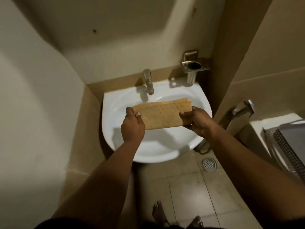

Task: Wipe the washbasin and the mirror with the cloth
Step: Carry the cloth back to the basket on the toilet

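A folded orange-brown cloth (162, 114) is stretched flat above the bowl of the white washbasin (115, 146). My left hand (132, 127) pinches its left end and my right hand (194, 120) grips its right end. The cloth hangs just in front of the steel tap (148, 82), apart from it. The mirror (105, 19) hangs on the wall above the basin and reflects only the pale room.
A steel tumbler holder (194, 67) is fixed to the wall right of the tap. At right stand a metal lever (239, 113) and a perforated steel rack (287, 149). A floor drain (208, 164) lies below the basin. My bare feet (158, 212) stand on the tiles.
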